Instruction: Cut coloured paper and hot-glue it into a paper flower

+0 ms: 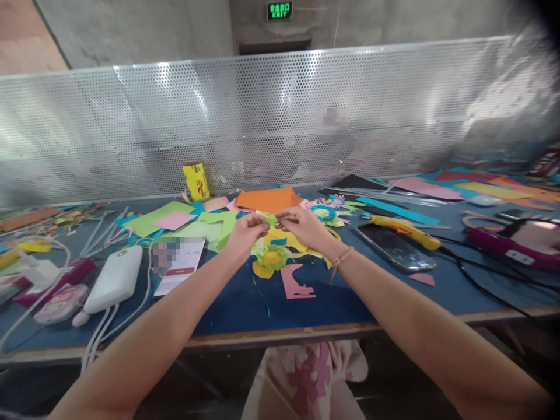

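Between my two hands, above the middle of the table, is a small green paper piece [270, 221]. My left hand [245, 232] pinches it from the left, and my right hand [305, 228] grips its other side with fingertips together. Just below them lies a paper flower [271, 257] with a yellow centre and a green fringed edge. Yellow paper scraps are spread under and around my hands. Nearer to me is a cut pink paper piece [297, 282]. An orange paper sheet [269, 199] lies behind my hands.
A yellow glue gun [405, 231] rests on a dark phone [394, 248] at the right, its cable trailing off. To the left are a white power bank [114, 279] with cords and a lit phone [181, 265]. A yellow box [196, 181] stands before the perforated metal screen [262, 116].
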Motion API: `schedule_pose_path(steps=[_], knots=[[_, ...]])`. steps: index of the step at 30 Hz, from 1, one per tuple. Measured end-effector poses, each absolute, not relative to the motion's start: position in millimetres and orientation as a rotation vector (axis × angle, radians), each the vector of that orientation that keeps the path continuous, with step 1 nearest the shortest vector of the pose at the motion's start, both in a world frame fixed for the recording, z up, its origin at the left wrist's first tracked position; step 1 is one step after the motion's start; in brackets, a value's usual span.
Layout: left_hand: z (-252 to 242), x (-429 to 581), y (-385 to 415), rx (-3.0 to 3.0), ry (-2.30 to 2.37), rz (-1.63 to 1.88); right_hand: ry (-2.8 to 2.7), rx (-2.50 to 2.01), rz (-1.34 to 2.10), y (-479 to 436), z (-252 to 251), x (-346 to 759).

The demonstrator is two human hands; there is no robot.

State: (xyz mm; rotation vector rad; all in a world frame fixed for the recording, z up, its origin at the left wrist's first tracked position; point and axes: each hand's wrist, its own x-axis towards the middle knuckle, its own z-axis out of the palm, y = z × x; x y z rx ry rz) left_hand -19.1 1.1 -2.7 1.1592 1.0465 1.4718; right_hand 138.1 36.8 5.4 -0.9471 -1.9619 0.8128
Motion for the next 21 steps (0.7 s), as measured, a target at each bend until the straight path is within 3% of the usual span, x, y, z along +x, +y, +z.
schedule_pose_path(steps=[5,8,13,21], knots=[[0,-24,4,1.104,1.1,1.547,-2.332,-1.545,0.042,54,4,172],[3,-27,5,1.094,1.074,1.573,-2.521,-1.866,0.08,65,2,187],[4,-29,5,1.14,1.047,1.583,-2.602,-1.856,0.305,74,-1,192],[6,-33,6,1.084,1.031,1.637,-2.526,-1.736,0.026,81,-3,192]])
